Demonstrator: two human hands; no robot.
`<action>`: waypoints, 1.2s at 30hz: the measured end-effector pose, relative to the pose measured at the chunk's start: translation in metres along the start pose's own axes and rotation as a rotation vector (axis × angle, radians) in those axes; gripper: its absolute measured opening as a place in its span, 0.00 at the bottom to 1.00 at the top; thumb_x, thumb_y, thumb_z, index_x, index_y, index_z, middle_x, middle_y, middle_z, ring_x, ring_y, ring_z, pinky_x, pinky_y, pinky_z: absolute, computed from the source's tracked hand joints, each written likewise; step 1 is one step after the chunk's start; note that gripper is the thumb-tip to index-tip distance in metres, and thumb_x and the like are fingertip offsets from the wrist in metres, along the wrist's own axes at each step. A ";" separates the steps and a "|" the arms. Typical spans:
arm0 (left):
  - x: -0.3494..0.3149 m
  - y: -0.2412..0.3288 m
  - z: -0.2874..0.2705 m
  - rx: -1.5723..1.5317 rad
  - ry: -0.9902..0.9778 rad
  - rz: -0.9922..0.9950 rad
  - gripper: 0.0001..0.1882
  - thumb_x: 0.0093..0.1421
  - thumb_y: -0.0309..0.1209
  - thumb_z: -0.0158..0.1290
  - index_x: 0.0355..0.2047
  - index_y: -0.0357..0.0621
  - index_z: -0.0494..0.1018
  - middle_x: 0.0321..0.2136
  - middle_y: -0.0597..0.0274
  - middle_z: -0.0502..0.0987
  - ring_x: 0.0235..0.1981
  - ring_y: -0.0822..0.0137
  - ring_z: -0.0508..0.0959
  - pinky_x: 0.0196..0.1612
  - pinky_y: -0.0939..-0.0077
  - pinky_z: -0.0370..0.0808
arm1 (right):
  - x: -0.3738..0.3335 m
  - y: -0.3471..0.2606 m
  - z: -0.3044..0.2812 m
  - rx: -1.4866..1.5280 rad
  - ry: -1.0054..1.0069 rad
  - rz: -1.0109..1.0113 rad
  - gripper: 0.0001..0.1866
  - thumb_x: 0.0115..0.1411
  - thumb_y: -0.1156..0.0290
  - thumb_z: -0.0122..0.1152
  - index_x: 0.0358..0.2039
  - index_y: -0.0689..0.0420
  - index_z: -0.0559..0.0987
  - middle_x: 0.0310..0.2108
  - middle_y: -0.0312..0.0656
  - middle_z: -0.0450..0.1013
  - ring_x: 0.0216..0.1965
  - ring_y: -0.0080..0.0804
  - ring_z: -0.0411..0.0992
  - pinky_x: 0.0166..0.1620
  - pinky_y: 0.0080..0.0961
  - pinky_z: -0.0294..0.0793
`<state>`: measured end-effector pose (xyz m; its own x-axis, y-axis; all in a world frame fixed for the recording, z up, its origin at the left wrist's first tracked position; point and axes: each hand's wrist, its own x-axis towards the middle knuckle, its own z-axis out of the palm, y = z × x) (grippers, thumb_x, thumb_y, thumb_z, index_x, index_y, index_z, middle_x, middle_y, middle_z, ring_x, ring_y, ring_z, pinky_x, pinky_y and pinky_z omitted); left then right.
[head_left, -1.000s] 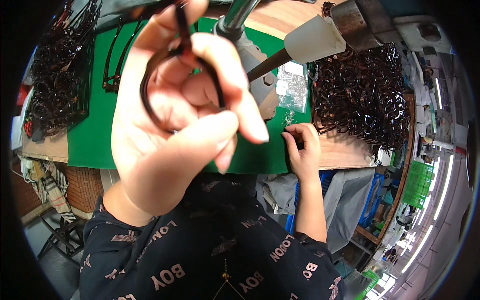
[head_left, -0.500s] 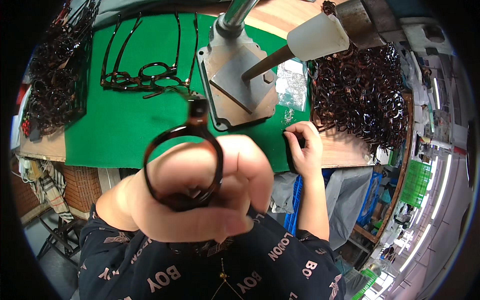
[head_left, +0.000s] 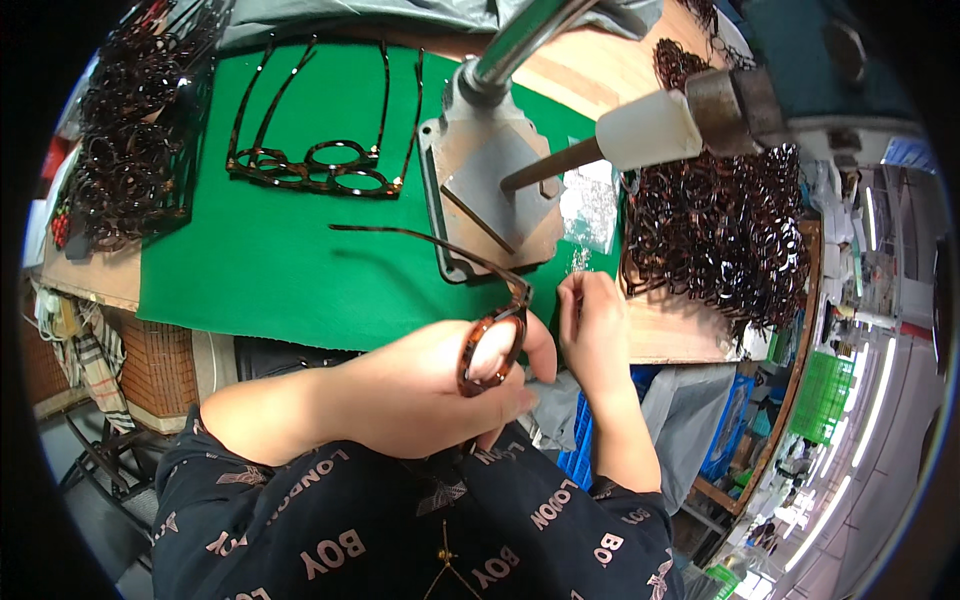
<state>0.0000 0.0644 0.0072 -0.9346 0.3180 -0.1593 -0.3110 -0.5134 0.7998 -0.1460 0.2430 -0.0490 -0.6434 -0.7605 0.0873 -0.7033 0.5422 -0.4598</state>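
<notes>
My left hand [head_left: 425, 385] grips a brown tortoiseshell eyeglass frame [head_left: 469, 358] by its front, fingers around the rim. One temple of it [head_left: 430, 237] sticks out to the left over the green mat, partly in front of a metal press base. My right hand [head_left: 597, 330] is at the mat's front right edge, thumb and fingertips pinched together; what they hold, if anything, is too small to make out. Just beyond those fingertips lie tiny clear bits [head_left: 579, 262], beside a clear plastic bag [head_left: 590, 210] of similar small pieces.
The metal press base [head_left: 450, 215] stands mid-mat, with a rod and white plastic cylinder [head_left: 648, 133] jutting over it. Another pair of tortoiseshell glasses [head_left: 290, 180] lies on the green mat [head_left: 220, 270]. Heaps of dark frames sit at left [head_left: 120, 190] and right [head_left: 715, 240].
My left hand has lowered the eyeglass frame away from my head and brought it rightward, close to my right hand. My right hand stays pinched by the clear bits. The view has shifted slightly.
</notes>
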 end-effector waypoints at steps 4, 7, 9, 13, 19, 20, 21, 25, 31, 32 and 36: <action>-0.003 -0.002 -0.005 -0.049 -0.122 0.004 0.09 0.61 0.28 0.45 0.38 0.36 0.61 0.19 0.64 0.71 0.19 0.78 0.71 0.23 0.86 0.64 | 0.013 -0.038 -0.019 0.698 -0.112 -0.003 0.03 0.52 0.84 0.51 0.27 0.62 0.70 0.25 0.44 0.68 0.29 0.32 0.69 0.36 0.24 0.69; -0.004 -0.002 -0.003 -0.100 -0.139 0.020 0.08 0.61 0.28 0.46 0.37 0.37 0.62 0.18 0.66 0.70 0.18 0.78 0.71 0.22 0.86 0.64 | 0.022 -0.063 -0.019 0.975 -0.012 -0.279 0.04 0.52 0.83 0.53 0.28 0.62 0.70 0.26 0.44 0.69 0.29 0.34 0.69 0.35 0.27 0.69; -0.005 -0.002 -0.001 -0.092 -0.126 0.017 0.07 0.61 0.28 0.46 0.35 0.38 0.62 0.19 0.67 0.70 0.18 0.78 0.71 0.22 0.86 0.65 | 0.029 -0.067 -0.019 0.968 -0.002 -0.399 0.04 0.52 0.82 0.54 0.29 0.62 0.70 0.26 0.44 0.69 0.28 0.35 0.70 0.34 0.28 0.70; -0.007 0.002 0.000 -0.071 -0.085 -0.023 0.05 0.60 0.28 0.46 0.32 0.39 0.63 0.19 0.68 0.68 0.19 0.78 0.71 0.23 0.86 0.65 | 0.035 -0.071 -0.020 0.838 -0.023 -0.480 0.04 0.51 0.81 0.56 0.27 0.62 0.70 0.25 0.44 0.70 0.28 0.39 0.71 0.33 0.30 0.71; -0.008 0.007 0.000 -0.023 -0.055 -0.092 0.05 0.59 0.28 0.46 0.30 0.40 0.65 0.20 0.69 0.67 0.19 0.78 0.71 0.23 0.85 0.66 | 0.036 -0.072 -0.021 0.813 0.000 -0.487 0.04 0.49 0.81 0.58 0.26 0.63 0.72 0.25 0.45 0.71 0.29 0.40 0.73 0.35 0.30 0.72; -0.007 0.007 0.000 -0.018 -0.051 -0.097 0.05 0.59 0.28 0.46 0.30 0.40 0.65 0.20 0.69 0.67 0.19 0.78 0.71 0.23 0.85 0.66 | 0.035 -0.071 -0.021 0.834 0.007 -0.475 0.04 0.49 0.82 0.58 0.26 0.64 0.72 0.25 0.45 0.72 0.29 0.40 0.73 0.35 0.29 0.73; -0.007 0.008 0.000 -0.015 -0.050 -0.095 0.05 0.59 0.28 0.46 0.30 0.40 0.65 0.20 0.69 0.67 0.19 0.78 0.71 0.23 0.85 0.66 | 0.035 -0.071 -0.020 0.856 0.013 -0.464 0.04 0.48 0.82 0.58 0.26 0.64 0.72 0.24 0.46 0.72 0.29 0.40 0.73 0.35 0.29 0.73; -0.008 0.008 0.000 -0.019 -0.040 -0.090 0.05 0.59 0.28 0.47 0.30 0.40 0.65 0.20 0.69 0.67 0.19 0.78 0.71 0.23 0.85 0.66 | 0.030 -0.071 -0.018 0.933 0.011 -0.358 0.04 0.49 0.82 0.58 0.26 0.64 0.73 0.25 0.47 0.73 0.29 0.38 0.74 0.35 0.28 0.73; -0.008 0.010 -0.002 -0.031 -0.050 -0.133 0.05 0.59 0.29 0.46 0.31 0.40 0.65 0.19 0.68 0.68 0.18 0.78 0.72 0.21 0.85 0.67 | 0.029 -0.071 -0.019 0.958 -0.001 -0.298 0.04 0.48 0.83 0.59 0.26 0.65 0.74 0.25 0.47 0.73 0.29 0.37 0.74 0.35 0.27 0.73; -0.008 0.010 -0.002 -0.029 -0.052 -0.138 0.05 0.59 0.29 0.46 0.31 0.40 0.65 0.19 0.68 0.68 0.18 0.78 0.72 0.21 0.85 0.67 | 0.028 -0.071 -0.020 0.932 -0.002 -0.297 0.04 0.48 0.83 0.59 0.26 0.65 0.74 0.25 0.47 0.73 0.30 0.38 0.74 0.35 0.27 0.73; -0.007 0.007 -0.003 -0.045 -0.057 -0.118 0.06 0.59 0.29 0.46 0.32 0.39 0.65 0.19 0.68 0.69 0.18 0.78 0.72 0.21 0.85 0.67 | 0.033 -0.068 -0.025 0.716 -0.030 -0.444 0.05 0.54 0.76 0.57 0.27 0.64 0.70 0.24 0.46 0.71 0.28 0.37 0.73 0.35 0.32 0.74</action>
<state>0.0038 0.0561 0.0119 -0.8799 0.4230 -0.2166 -0.4272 -0.5045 0.7503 -0.1271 0.1903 0.0067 -0.3373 -0.8642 0.3734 -0.5210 -0.1590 -0.8386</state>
